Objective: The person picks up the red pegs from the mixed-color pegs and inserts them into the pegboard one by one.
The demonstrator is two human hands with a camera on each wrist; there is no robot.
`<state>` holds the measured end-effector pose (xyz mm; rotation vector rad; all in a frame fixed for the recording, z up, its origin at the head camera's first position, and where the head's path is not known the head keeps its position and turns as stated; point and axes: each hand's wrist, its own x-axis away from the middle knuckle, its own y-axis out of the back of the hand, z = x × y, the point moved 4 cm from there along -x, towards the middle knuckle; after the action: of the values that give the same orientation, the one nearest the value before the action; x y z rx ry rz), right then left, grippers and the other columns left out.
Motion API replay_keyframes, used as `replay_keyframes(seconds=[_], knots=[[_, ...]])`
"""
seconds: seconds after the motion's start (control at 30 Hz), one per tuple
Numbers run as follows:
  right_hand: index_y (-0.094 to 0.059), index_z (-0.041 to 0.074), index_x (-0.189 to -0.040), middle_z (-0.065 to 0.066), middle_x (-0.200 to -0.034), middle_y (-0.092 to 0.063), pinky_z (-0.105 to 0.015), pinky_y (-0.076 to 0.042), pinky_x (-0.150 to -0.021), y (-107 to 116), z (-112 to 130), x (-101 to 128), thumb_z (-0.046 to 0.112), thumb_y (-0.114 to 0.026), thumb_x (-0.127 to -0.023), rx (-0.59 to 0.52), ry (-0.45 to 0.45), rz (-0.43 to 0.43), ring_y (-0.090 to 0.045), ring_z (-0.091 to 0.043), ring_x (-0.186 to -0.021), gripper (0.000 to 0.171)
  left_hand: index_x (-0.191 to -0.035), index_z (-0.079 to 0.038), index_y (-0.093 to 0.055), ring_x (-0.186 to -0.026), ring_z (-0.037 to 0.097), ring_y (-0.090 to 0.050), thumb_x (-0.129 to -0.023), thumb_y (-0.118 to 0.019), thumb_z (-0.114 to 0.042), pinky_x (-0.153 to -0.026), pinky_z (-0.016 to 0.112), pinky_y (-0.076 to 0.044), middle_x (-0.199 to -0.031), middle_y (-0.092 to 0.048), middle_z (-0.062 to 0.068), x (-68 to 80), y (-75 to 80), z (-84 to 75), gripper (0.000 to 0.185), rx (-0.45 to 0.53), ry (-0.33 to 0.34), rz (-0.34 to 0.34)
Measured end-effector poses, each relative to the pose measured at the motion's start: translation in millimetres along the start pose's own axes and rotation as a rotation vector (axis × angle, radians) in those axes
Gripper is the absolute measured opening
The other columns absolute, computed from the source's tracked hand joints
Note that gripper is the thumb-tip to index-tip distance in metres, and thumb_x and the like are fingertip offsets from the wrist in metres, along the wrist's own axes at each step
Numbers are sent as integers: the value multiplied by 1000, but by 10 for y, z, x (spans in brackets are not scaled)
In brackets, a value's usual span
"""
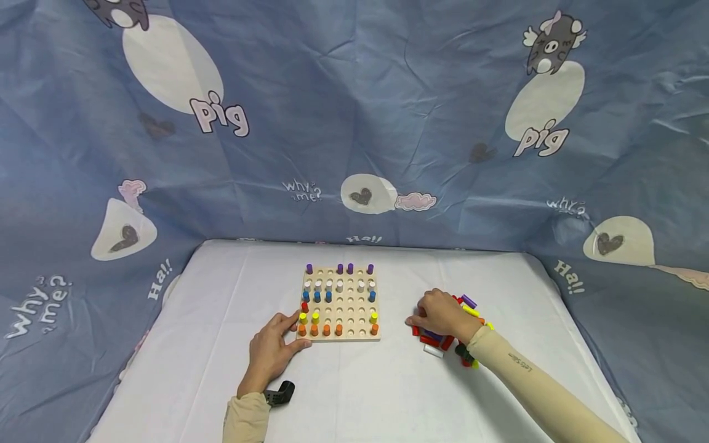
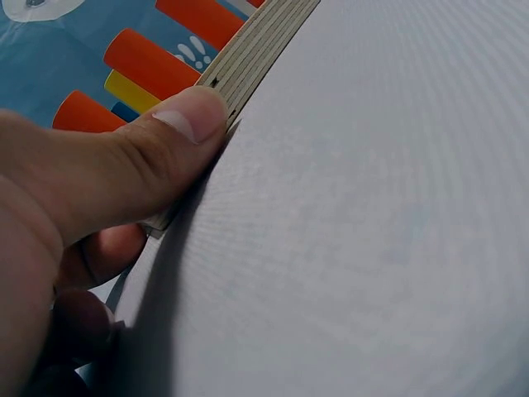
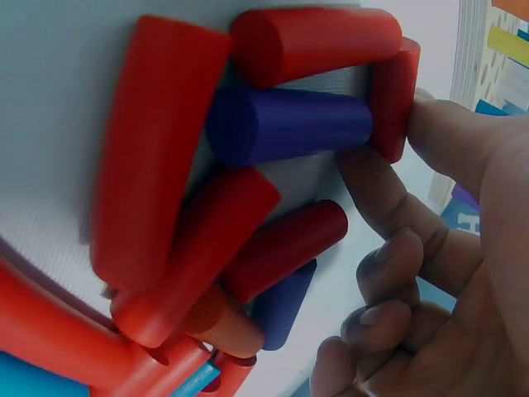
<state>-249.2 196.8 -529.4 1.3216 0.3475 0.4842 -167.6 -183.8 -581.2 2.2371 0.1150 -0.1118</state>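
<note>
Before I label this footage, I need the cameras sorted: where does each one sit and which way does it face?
Head: worn high, looking forward and down at the table, pegboard, loose peg pile; both forearms, left hand, right hand show.
Left wrist: low beside the pegboard's edge; thumb pressed on it.
Right wrist: close over the pile; fingers touching a red peg.
Shared: head and left wrist both show the pegboard's orange pegs.
</note>
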Motion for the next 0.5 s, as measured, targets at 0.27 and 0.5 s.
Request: replay_keyframes(seconds=[0.27,0.5], knots=[[-67,19,-66,10,-63,-56,-29,-46,-65,-1,2,-36,46,-83,-91,-26,-51,34,-49,-11,-70,41,-145,-14,-67,-66,8,-40,-75,-96,-35,-63,27,-31,-96,-59,-7,12,5,-4,78,0,-5,-8],[-69,19,-66,10,-64,-60,-31,-48,-66,-7,8,-48,45,-83,-91,-37,-73,40,-52,-11,-71,39,-142,-13,-69,-65,4,-38,-73,-97,-34,-61,25,-31,-94,-59,-8,19,4,-5,77,-8,-33,-52]])
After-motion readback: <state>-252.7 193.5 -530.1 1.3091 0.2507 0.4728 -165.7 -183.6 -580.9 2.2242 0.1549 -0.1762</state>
